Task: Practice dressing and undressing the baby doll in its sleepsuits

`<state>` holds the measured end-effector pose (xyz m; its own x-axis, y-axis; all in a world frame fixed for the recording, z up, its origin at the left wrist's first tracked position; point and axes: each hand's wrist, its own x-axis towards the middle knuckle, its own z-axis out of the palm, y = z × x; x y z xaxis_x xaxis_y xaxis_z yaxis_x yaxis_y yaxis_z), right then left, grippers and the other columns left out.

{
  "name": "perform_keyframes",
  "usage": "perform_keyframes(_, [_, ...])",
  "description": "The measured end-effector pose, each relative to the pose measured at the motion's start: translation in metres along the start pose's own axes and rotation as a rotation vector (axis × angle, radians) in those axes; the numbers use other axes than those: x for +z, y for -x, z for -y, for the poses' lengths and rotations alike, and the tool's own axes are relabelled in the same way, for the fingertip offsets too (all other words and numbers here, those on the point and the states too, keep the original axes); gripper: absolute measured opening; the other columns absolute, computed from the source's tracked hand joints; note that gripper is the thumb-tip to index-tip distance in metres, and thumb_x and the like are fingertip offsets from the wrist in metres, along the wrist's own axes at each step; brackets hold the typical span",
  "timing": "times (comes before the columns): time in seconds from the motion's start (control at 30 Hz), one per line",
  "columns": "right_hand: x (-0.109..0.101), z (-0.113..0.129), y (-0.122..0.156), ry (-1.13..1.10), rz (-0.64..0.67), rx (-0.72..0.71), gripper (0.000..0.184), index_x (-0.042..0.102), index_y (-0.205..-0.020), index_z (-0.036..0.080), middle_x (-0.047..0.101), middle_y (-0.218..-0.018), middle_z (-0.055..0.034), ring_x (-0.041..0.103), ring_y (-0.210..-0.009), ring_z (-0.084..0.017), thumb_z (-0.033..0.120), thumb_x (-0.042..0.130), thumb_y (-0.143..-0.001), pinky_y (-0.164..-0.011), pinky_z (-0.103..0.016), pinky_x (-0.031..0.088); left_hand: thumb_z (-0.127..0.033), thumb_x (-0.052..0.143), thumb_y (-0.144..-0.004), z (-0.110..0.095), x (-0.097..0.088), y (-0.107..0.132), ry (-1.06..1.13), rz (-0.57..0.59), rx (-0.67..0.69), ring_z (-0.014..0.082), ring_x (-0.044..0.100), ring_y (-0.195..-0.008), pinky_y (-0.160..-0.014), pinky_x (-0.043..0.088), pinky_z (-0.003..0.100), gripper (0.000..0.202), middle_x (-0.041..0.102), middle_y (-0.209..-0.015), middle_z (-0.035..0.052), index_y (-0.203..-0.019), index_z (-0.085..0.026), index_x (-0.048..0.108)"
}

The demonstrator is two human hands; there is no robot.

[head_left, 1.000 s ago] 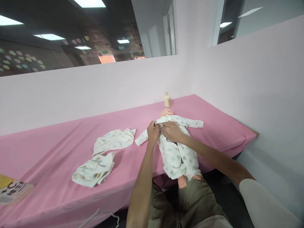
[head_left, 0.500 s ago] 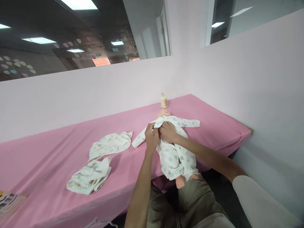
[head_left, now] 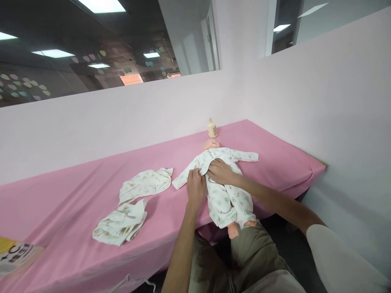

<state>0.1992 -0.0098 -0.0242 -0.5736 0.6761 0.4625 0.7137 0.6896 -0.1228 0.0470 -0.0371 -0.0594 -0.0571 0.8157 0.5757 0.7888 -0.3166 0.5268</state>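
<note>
A baby doll (head_left: 211,144) lies on its back on the pink-covered table, head toward the wall, bare feet over the near edge. It wears a white printed baby shirt (head_left: 224,153), sleeves spread to both sides, and white printed pants (head_left: 226,199). My left hand (head_left: 195,185) is closed on the shirt's lower edge at the doll's left-of-view side. Over the belly, my right hand (head_left: 222,172) has its fingers bent on the shirt's front edge, near the waistband. Its fingertips are partly hidden.
Two crumpled white printed cloths (head_left: 146,185) (head_left: 120,224) lie left of the doll. A cream pump bottle (head_left: 212,128) stands by the wall beyond its head. At the far left lies a printed package (head_left: 18,256). Walls border the pink table cover (head_left: 91,183) behind and right.
My left hand has drawn the shirt's edge down toward me. The right hand stays over the belly, shifted slightly. The view has moved a little to the left.
</note>
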Motion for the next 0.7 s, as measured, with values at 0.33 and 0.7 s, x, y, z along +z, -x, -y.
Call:
perform_keyframes(0.33, [-0.006, -0.079, 0.054, 0.125, -0.164, 0.422, 0.025, 0.065, -0.102, 0.015, 0.065, -0.102, -0.0114, 0.054, -0.094, -0.026, 0.019, 0.044, -0.09, -0.083, -0.036, 0.038, -0.006, 0.034, -0.084, -0.007, 0.001, -0.021, -0.364, 0.223, -0.161, 0.0318, 0.064, -0.092, -0.073, 0.044, 0.038, 0.034, 0.066, -0.1, 0.018, -0.111, -0.014, 0.053])
perform_keyframes(0.7, [0.003, -0.071, 0.082, -0.007, -0.437, 0.212, 0.015, 0.052, -0.075, 0.02, 0.059, -0.076, -0.0051, 0.051, -0.075, -0.02, 0.017, 0.043, -0.088, -0.074, -0.031, 0.038, -0.009, 0.041, -0.081, -0.008, -0.006, 0.005, -0.17, 0.11, -0.114, 0.0267, 0.058, -0.099, -0.078, 0.047, 0.037, 0.034, 0.061, -0.11, 0.0134, -0.111, -0.016, 0.056])
